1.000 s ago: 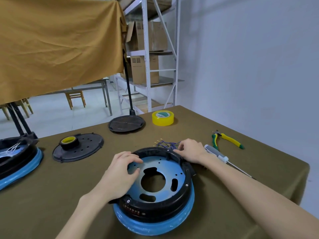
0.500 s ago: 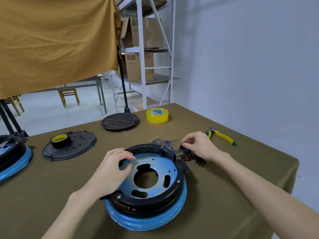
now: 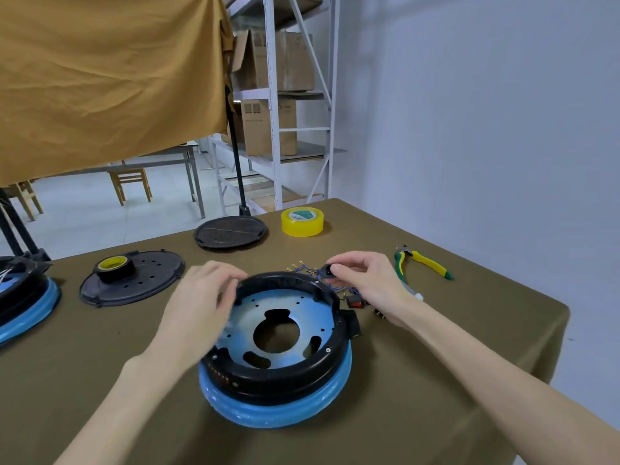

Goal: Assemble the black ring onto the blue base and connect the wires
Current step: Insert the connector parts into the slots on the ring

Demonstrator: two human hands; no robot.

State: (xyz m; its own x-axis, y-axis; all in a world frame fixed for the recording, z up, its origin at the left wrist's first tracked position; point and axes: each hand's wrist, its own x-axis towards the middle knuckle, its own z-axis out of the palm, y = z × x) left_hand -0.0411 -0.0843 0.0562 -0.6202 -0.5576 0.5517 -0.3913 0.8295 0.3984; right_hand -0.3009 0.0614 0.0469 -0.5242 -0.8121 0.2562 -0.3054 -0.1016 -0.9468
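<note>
The black ring (image 3: 278, 357) sits on the blue base (image 3: 275, 409) before me. I should steady its far rim and feed the wires (image 3: 303, 268) in without tugging. My left hand (image 3: 201, 298), blurred, curls over that rim; my right hand (image 3: 365, 280) pinches a small black connector (image 3: 326, 271) just beyond it.

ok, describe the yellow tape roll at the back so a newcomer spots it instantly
Start at the white shelving rack behind the table's far edge. Just in front of its foot, a fat yellow tape roll lies flat beside a black round lid. Its green-and-white label sets it apart from the smaller black-rimmed roll further left.
</note>
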